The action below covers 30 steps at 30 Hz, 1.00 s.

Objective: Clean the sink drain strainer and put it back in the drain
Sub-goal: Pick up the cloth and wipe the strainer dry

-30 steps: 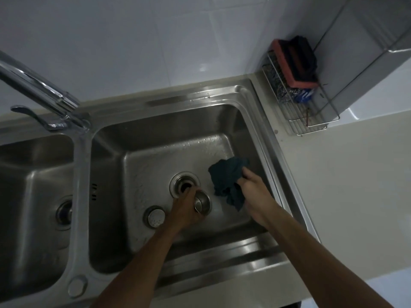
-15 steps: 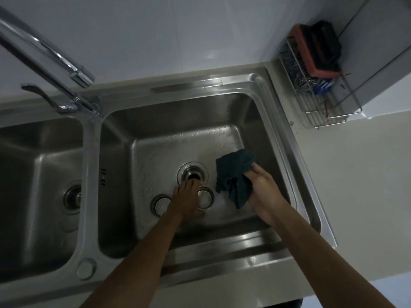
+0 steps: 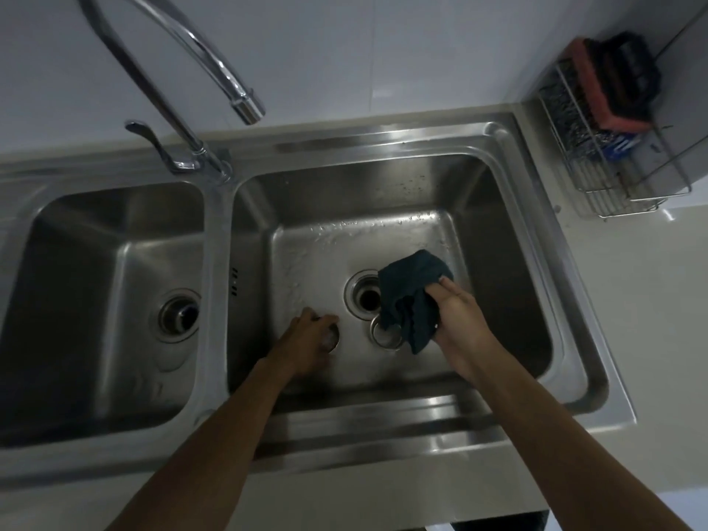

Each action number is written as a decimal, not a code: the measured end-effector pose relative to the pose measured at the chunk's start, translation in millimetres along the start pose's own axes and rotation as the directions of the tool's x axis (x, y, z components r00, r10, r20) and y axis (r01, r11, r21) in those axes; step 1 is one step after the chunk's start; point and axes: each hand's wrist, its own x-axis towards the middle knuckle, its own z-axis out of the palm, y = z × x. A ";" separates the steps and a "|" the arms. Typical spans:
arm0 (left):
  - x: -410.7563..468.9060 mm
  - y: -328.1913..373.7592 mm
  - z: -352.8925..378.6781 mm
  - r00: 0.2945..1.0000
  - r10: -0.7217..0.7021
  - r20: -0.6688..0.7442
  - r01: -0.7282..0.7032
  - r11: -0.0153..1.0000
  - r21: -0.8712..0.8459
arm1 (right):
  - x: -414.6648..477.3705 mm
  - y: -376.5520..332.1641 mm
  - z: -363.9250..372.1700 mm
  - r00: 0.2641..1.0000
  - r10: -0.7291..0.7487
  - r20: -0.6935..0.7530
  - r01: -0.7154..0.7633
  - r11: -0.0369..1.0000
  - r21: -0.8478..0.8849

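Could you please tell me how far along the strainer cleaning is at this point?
Done: the strainer basket is out of the right basin's drain, which stands open. In hand: the right hand holds a dark cloth over the basket on the basin floor, while the left hand covers a round metal piece. Left: finishing the wiping and reseating the basket.
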 end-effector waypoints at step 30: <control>-46.5 69.0 -58.1 0.989 -0.147 0.011 -0.043 -0.358 -0.933 | 8.0 16.0 148.2 0.769 -0.488 0.412 0.560 0.205 -0.803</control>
